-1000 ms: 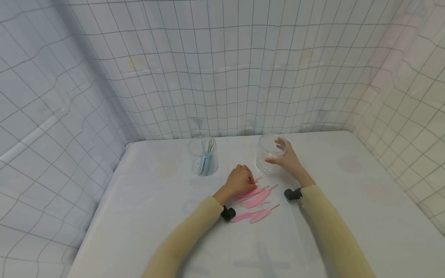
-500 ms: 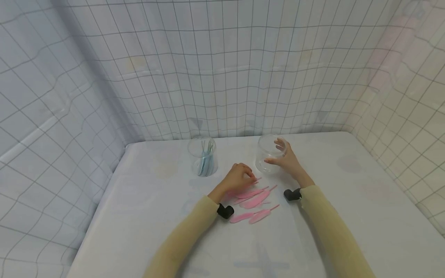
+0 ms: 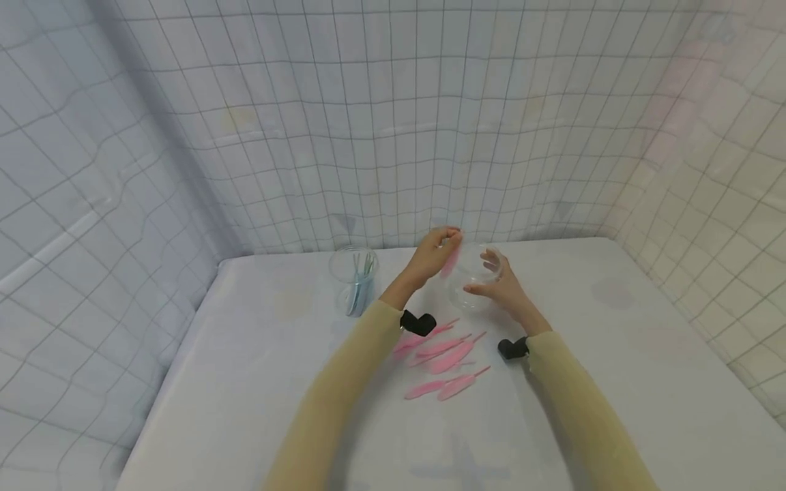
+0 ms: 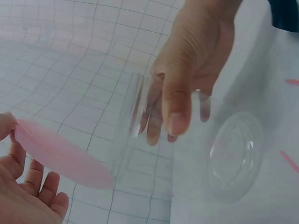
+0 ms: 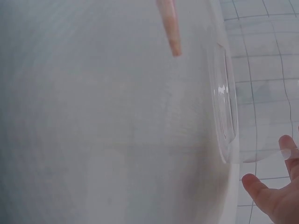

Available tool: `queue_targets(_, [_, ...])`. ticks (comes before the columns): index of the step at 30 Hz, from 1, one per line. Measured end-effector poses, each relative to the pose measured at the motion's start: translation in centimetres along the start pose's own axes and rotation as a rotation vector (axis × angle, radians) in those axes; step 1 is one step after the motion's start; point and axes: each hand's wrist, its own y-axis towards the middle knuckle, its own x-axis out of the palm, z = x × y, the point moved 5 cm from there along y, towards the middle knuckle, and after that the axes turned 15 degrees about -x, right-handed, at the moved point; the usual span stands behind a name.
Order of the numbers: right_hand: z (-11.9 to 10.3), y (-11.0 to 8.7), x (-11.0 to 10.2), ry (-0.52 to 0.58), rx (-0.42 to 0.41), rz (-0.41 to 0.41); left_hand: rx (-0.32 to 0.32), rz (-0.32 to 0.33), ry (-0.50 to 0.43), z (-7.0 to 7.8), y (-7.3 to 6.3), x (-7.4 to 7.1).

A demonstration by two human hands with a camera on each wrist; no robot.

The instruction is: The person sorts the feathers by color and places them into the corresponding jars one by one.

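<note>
At far left we see a jar (image 3: 344, 276) of blue feathers (image 3: 360, 294). Rightward, the left hand (image 3: 427, 257) pinches a pink feather (image 3: 451, 263) beyond loose feathers (image 3: 450, 357), just beside a second jar (image 3: 462, 278); this the right hand (image 3: 506, 285) grips, thumb and fingers wide apart.

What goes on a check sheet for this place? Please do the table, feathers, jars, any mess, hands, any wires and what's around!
Surface: white table
Pink feathers: several lying on the table
Blue feathers: in the left jar
Right jar: no feathers seen lying inside
Clutter: nothing seen
Left hand: pinches one feather, tip by the right jar's rim; can't tell if touching
Right hand: holds the right jar
Cables: nothing seen
Surroundings: checked curtain behind and both sides
</note>
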Motion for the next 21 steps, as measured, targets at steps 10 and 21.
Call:
queue_targets(10, [0.5,-0.2,1.0,0.047,-0.020,-0.004,0.024,0.123,-0.090,0.1,3.3,2.1])
queue_targets(21, [0.7,0.2,-0.2,-0.007,-0.035,-0.015,0.033,0.198,0.193,-4.0,1.0,0.7])
